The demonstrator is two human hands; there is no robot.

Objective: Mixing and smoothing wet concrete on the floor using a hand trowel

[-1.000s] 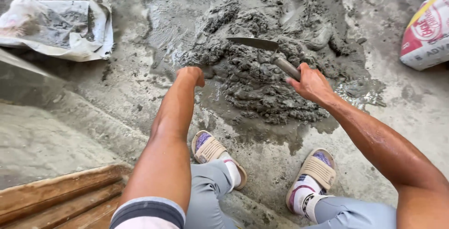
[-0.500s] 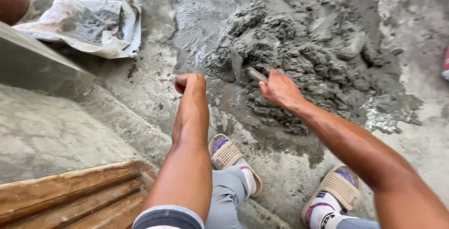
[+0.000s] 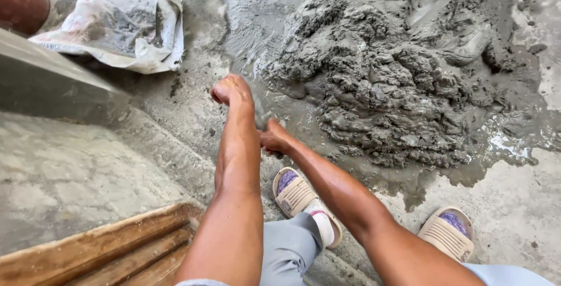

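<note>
My left hand (image 3: 231,90) is a closed fist with nothing in it, held over the wet floor at the left edge of the grey mortar pile (image 3: 397,81). Just right of my left forearm, my right hand (image 3: 274,140) has its fingers curled, and the forearm partly covers it. The trowel it held a moment ago is out of sight behind that arm. Mortar spreads across the upper middle and right, with a thin puddle (image 3: 502,146) of slurry along its lower edge. My sandalled feet (image 3: 298,195) (image 3: 447,233) stand on the concrete below it.
A crumpled, dusty empty sack (image 3: 117,32) lies at upper left. A low concrete ledge (image 3: 52,87) runs along the left, with a wooden frame (image 3: 105,251) at lower left. Part of a person's limb (image 3: 20,2) shows in the top left corner.
My right hand pulled back from the mortar pile toward my left forearm, and the trowel went out of sight. The view shifted right and downward; the bag on the right left the frame.
</note>
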